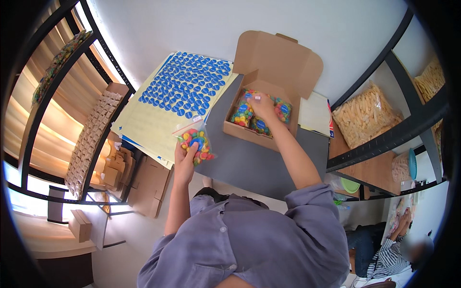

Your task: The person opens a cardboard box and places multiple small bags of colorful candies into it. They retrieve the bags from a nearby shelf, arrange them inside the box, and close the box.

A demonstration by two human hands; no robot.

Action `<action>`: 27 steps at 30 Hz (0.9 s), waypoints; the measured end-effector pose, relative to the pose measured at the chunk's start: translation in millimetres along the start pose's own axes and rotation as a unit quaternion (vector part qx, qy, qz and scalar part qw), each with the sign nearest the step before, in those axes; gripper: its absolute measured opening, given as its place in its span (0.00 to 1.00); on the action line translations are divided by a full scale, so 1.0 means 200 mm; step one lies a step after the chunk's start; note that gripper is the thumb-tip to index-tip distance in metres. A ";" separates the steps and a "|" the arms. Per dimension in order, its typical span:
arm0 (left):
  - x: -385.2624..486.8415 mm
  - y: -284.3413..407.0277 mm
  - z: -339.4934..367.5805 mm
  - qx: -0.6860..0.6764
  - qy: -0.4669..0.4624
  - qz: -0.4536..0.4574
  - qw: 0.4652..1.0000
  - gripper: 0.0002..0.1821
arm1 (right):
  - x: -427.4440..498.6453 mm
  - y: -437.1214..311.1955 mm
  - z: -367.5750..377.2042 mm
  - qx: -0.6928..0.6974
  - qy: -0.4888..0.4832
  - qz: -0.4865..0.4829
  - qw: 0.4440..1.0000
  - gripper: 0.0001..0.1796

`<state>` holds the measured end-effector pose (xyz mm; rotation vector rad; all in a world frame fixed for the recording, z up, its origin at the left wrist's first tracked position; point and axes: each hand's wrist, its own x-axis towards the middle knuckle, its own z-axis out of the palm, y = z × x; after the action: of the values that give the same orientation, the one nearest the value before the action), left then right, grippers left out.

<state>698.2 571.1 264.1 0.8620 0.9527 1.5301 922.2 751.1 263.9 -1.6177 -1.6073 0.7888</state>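
My left hand [185, 162] holds up a clear zip-lock bag of colourful round snacks [204, 147], thumb on its blue round sticker. A small white tag sits at the bag's top corner. Inside an open brown cardboard box [248, 136], my right hand [263, 106] grips the top of a similar bag [242, 111], where a white tag shows by the fingers. More such bags lie in the box, among them one at the right [283, 110] and one at the front [262, 126]. My right hand and forearm partly cover them. The box's lid [277, 54] stands raised against the wall.
Sheets of blue round stickers [187, 82] lie left of the box on the grey table [248, 162]. Shelves flank me, with small packets [93, 136] at left and a large bag of pale snack sticks [365, 115] at right. Another person [390, 257] sits at lower right.
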 end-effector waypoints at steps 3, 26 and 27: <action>0.04 0.01 -0.04 -0.019 0.021 -0.003 1.000 0.18 | -0.04 0.00 0.00 -0.090 -0.013 -0.052 0.994 0.27; 0.69 -0.02 0.47 0.120 -0.291 -0.034 0.949 0.23 | -0.22 -0.12 -0.21 0.260 -0.127 -0.006 0.957 0.26; 0.69 -0.04 0.50 0.123 -0.295 -0.021 0.947 0.24 | -0.24 -0.12 -0.22 0.249 -0.104 -0.010 0.963 0.28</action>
<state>769.9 721.3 302.3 1.3716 0.7129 1.0249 943.2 700.3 305.4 -1.1848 -1.4094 1.2686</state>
